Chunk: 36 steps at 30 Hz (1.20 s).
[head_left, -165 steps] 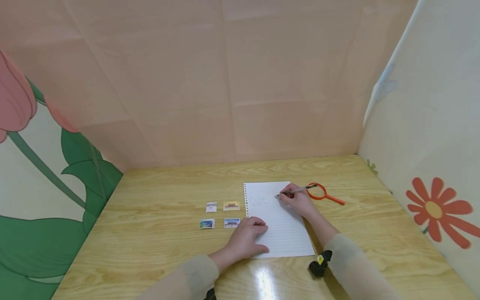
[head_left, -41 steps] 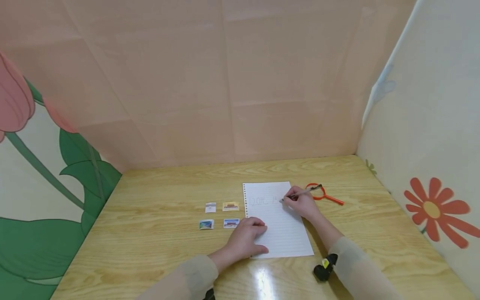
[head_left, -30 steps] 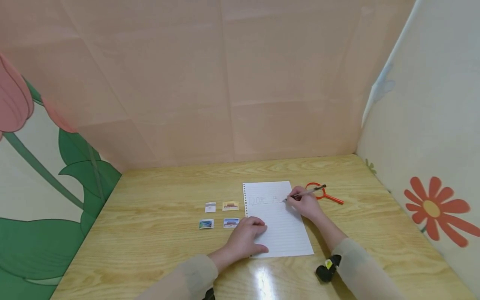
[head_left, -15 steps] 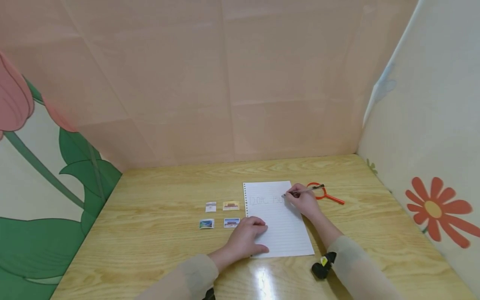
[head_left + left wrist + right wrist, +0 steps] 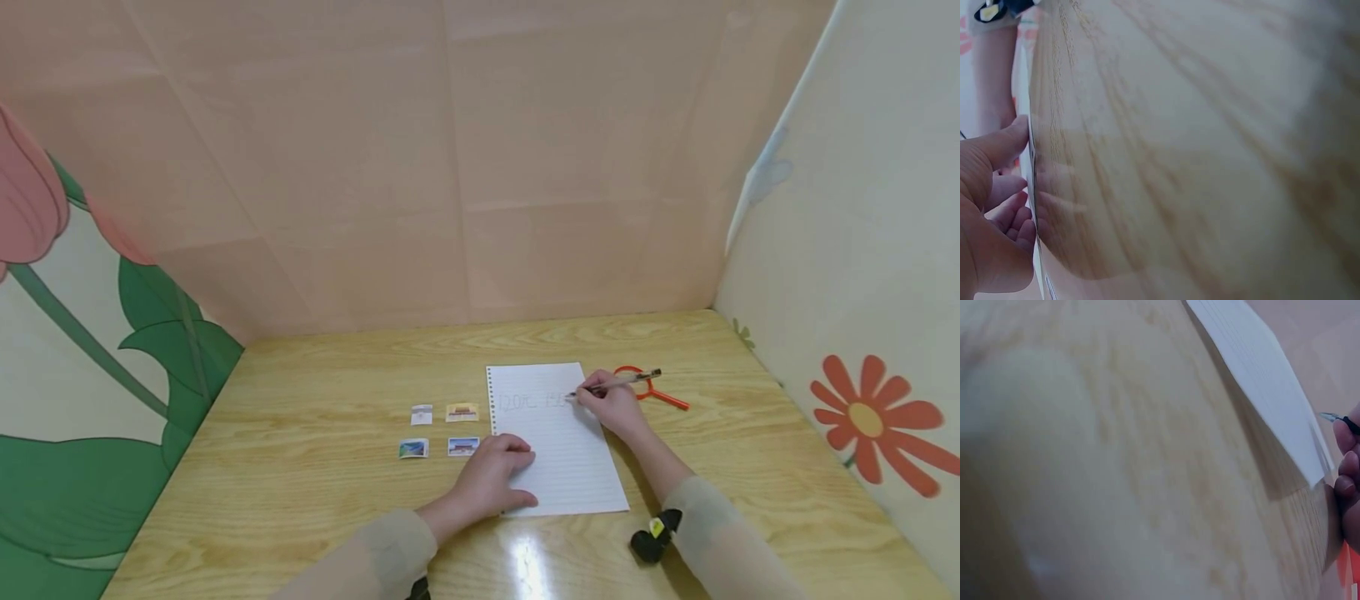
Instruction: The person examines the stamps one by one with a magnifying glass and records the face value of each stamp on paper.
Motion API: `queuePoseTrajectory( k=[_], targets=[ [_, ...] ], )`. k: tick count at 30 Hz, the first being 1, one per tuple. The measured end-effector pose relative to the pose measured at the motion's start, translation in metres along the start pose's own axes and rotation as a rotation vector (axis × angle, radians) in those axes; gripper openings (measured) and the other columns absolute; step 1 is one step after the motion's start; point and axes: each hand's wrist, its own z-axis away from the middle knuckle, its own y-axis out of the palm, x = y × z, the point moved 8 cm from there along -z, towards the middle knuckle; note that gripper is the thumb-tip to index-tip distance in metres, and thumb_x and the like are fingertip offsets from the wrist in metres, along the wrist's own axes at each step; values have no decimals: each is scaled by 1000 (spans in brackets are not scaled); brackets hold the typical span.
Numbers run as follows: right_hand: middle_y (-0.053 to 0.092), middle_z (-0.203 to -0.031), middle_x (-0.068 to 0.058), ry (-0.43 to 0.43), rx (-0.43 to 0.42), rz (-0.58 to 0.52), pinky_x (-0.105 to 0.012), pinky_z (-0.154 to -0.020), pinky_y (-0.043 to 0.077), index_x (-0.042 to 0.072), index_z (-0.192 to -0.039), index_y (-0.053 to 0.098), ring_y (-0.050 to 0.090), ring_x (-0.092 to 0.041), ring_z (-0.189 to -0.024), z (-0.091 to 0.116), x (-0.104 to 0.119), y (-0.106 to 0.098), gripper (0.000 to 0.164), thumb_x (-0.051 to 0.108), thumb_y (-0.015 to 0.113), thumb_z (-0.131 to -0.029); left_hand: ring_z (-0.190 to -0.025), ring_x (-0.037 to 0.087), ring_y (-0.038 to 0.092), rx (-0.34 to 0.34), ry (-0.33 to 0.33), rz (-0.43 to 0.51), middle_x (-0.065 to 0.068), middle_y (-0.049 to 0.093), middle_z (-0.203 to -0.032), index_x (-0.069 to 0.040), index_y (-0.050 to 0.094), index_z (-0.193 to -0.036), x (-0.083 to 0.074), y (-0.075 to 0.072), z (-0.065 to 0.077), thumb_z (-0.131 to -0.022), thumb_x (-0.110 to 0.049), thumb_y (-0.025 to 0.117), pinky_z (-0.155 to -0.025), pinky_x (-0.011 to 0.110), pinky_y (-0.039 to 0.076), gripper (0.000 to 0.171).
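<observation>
A sheet of white lined paper [image 5: 562, 467] with punched holes down its left side lies on the table. My left hand [image 5: 487, 475] rests on its lower left part, thumb spread from the fingers; the left wrist view shows that hand [image 5: 997, 212] from the side, at the paper's edge. In my right hand [image 5: 613, 410] I grip a pen [image 5: 626, 380], its tip at the end of a row of faint handwriting near the top of the sheet. At the right wrist view's edge, the pen tip [image 5: 1330, 416] shows beside my curled fingers [image 5: 1346, 485].
Left of the paper lie several small stamp-like pictures, among them a yellow one [image 5: 462, 412] and a green-blue one [image 5: 413, 448]. A red magnifying glass [image 5: 669, 400] lies behind my right hand, its ring partly covered by the pen. Printed walls enclose the wooden table [image 5: 322, 417].
My right hand has shifted slightly right with the pen since the oldest frame, with small back-and-forth moves, and the written row has grown longer. My left hand has stayed in place.
</observation>
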Motion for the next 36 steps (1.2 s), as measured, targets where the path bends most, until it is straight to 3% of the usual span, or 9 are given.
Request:
queuePoseTrajectory(
  k=[9,16,28,36],
  targets=[
    [63,-77,-5,-8,-90,33,-24,-55,45,4,-89,66,54,-16,-67,0,-3,-9,6,8,69,-86,-118,17,50,4,1,-1,0,60,-128,-8,66,-128,-1,-1,0,-76,-37,85,-105,29,37,63],
    [63,-81,-6,-13,-72,63,-24,-54,45,5,-91,65,54,-18,-68,2,0,-7,8,11,69,-87,-117,17,50,13,-11,19,-1,59,-128,-8,66,-128,-1,-1,1,-76,-36,85,-104,29,37,62],
    [59,-74,-3,-48,-58,102,-25,-53,41,7,-86,64,49,-16,-62,0,1,-4,7,10,70,-86,-118,16,50,-1,-3,18,-1,60,-128,-8,66,-128,-1,-1,0,-76,-37,85,-105,29,37,62],
    [62,-76,-5,-27,-58,38,-25,-52,44,5,-88,67,52,-16,-62,0,-2,-6,5,9,69,-86,-118,16,49,5,-13,26,-1,59,-128,-9,66,-128,0,0,0,-75,-36,86,-105,29,36,62]
  ],
)
